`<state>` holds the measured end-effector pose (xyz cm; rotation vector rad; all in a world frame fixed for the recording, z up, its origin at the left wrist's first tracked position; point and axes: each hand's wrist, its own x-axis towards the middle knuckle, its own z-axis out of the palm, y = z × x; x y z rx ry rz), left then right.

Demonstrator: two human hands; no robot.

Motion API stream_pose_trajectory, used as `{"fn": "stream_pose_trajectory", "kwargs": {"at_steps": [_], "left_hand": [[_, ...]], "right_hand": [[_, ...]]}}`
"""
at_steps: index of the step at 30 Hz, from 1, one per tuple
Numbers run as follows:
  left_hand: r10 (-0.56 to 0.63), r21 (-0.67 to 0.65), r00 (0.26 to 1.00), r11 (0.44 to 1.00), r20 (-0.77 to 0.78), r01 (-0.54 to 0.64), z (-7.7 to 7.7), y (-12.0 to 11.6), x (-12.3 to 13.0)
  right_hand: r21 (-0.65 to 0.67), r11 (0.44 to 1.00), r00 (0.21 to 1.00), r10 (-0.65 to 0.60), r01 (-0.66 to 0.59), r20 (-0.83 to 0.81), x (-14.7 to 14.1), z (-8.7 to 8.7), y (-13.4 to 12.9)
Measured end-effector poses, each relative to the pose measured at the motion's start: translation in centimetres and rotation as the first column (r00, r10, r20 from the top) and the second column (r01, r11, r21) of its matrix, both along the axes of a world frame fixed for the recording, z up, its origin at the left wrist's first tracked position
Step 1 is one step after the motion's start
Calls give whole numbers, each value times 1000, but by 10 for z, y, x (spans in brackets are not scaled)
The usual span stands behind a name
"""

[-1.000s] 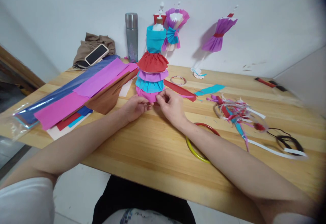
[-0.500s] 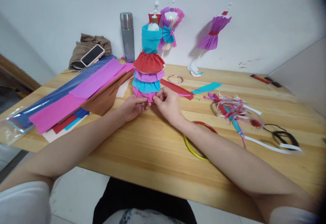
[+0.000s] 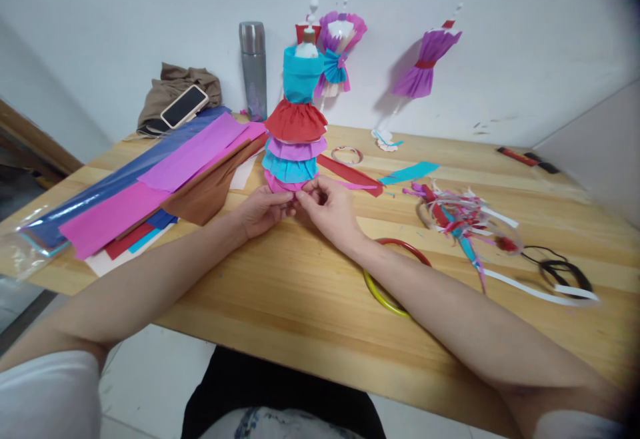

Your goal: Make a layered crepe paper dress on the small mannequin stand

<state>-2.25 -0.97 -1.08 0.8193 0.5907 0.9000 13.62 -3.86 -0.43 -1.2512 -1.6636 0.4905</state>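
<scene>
In front of me a small dress form [image 3: 303, 74] stands upright on the table, dressed in a blue top, a red ruffle, and purple and blue tiers. Its lowest layer is a pink crepe paper ruffle [image 3: 280, 184]. My left hand [image 3: 265, 211] pinches the ruffle's lower edge from the left. On the right, my right hand [image 3: 330, 207] grips the same edge between thumb and fingers. The thumbs of both hands almost meet at the hem. My fingers partly hide the pink layer and the base of the form.
Crepe paper sheets [image 3: 195, 149] lie at left beside a phone [image 3: 185, 106] and a thermos [image 3: 253, 72]. Behind stand other dressed forms [image 3: 427, 66]. Paper scraps [image 3: 455, 216], a tape roll [image 3: 347, 154], a red-and-yellow ring [image 3: 383, 296] and a black cord [image 3: 565, 276] are to the right.
The view has shifted slightly, so the scene sits a little further right. My thumbs have moved a little closer together along the pink hem. Both hands keep their hold.
</scene>
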Motion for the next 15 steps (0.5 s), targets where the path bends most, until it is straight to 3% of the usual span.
{"fn": "stream_pose_trajectory", "kwargs": {"at_steps": [4, 11, 15], "left_hand": [[-3, 17, 1000, 1000, 17, 3, -1, 0, 1], [-67, -79, 998, 995, 16, 68, 2, 6, -3], [-21, -109, 998, 994, 57, 27, 9, 3, -6]], "right_hand": [[20, 999, 999, -26, 25, 30, -1, -1, 2], [86, 996, 998, -36, 31, 52, 0, -1, 2], [108, 993, 998, -43, 37, 51, 0, -2, 2]]}}
